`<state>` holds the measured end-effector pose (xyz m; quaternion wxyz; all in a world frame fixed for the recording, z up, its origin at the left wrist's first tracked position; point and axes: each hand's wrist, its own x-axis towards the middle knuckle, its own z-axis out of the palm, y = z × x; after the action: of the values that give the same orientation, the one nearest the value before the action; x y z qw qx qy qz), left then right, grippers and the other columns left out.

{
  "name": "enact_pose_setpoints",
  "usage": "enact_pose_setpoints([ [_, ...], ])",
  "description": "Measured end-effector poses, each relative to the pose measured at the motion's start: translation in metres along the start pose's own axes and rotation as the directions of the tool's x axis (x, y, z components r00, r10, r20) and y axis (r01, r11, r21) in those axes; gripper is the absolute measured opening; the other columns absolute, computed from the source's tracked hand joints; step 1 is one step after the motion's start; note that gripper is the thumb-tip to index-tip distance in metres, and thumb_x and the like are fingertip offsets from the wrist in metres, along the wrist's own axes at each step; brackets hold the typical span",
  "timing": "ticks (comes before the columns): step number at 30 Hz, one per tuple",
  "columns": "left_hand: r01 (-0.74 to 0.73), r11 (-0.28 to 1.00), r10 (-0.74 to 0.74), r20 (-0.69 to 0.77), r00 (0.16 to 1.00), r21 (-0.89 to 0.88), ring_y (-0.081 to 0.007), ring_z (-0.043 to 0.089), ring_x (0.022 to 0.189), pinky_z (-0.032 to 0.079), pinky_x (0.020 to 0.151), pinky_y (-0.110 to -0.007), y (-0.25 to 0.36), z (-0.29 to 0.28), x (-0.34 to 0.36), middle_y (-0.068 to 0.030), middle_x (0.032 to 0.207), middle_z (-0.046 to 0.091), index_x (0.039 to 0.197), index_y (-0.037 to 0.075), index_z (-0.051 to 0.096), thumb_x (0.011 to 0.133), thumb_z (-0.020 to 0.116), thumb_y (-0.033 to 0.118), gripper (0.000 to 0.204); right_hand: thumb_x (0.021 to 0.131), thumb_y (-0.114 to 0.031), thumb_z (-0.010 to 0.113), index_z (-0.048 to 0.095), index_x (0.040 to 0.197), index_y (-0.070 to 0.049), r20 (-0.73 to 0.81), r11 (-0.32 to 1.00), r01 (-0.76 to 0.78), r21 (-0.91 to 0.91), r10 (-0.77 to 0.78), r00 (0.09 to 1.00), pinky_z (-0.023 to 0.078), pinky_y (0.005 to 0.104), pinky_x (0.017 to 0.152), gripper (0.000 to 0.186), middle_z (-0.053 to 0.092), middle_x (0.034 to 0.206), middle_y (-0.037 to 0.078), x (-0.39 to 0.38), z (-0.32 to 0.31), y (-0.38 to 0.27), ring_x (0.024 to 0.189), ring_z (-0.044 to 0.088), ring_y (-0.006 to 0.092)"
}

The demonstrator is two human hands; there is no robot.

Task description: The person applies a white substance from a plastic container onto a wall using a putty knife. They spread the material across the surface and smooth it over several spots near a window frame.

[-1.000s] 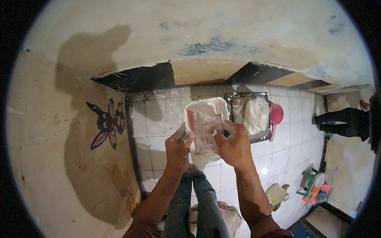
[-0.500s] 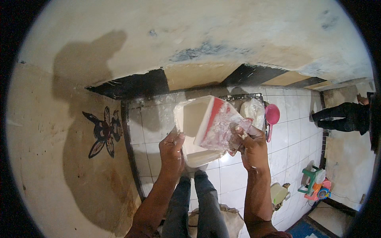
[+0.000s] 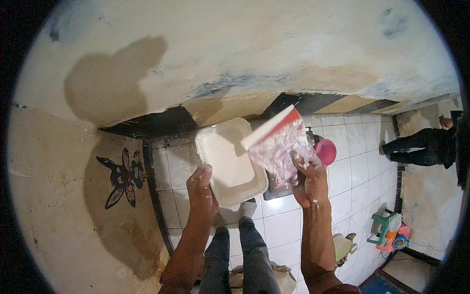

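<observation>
My left hand (image 3: 199,185) grips the near left rim of a cream rectangular tub (image 3: 259,182), thumb on top. Pale, smooth paste (image 3: 226,159) fills the inside of this tub. In my right hand (image 3: 312,183) is a wide red putty spreader (image 3: 280,147) with a pale straight edge, its face smeared with white paste. The spreader tilts up to the right of the tub, above its right rim. White smudges mark my right fingers.
A wall (image 3: 303,54) with dark patches and a black-and-tan striped band rises ahead. Beyond my right hand lies a pink dipper (image 3: 326,152). A green stool (image 3: 384,228) stands right, and a person in dark trousers (image 3: 416,147) is at the far right.
The spreader has lifted out from over the tub and moved right, its edge turning upward. The tub has shifted slightly left, showing more of the paste.
</observation>
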<state>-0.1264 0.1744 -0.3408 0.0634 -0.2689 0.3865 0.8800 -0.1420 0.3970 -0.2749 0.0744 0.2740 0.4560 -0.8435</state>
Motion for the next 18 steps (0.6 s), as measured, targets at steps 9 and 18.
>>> enact_pose_setpoints([
  [9,-0.065,0.998,0.065,-0.008,0.998,0.006,-0.0186,0.061,0.089,0.05,0.079,-0.03,-0.008,0.045,0.034,-0.0111,0.099,0.062,0.113,-0.005,0.054,0.088,0.058,0.026,0.041,0.084,-0.009,0.063,0.058,0.11,-0.003,0.102,0.993,0.088,0.076,-0.095,0.99,0.048,0.0278,0.062,0.027,0.063,0.096,0.005,0.096,0.024,-0.043,0.081,0.06,0.0139],
  [18,-0.137,0.989,0.137,-0.016,0.99,-0.06,-0.0202,0.062,0.09,0.052,0.078,-0.031,-0.015,0.043,0.039,-0.0115,0.101,0.061,0.114,-0.004,0.053,0.088,0.059,0.028,0.042,0.085,-0.013,0.065,0.064,0.1,-0.005,0.008,0.961,0.271,0.06,-0.271,0.962,0.046,0.0282,0.057,0.017,0.065,0.085,0.004,0.13,0.046,-0.073,0.069,0.059,0.0149],
])
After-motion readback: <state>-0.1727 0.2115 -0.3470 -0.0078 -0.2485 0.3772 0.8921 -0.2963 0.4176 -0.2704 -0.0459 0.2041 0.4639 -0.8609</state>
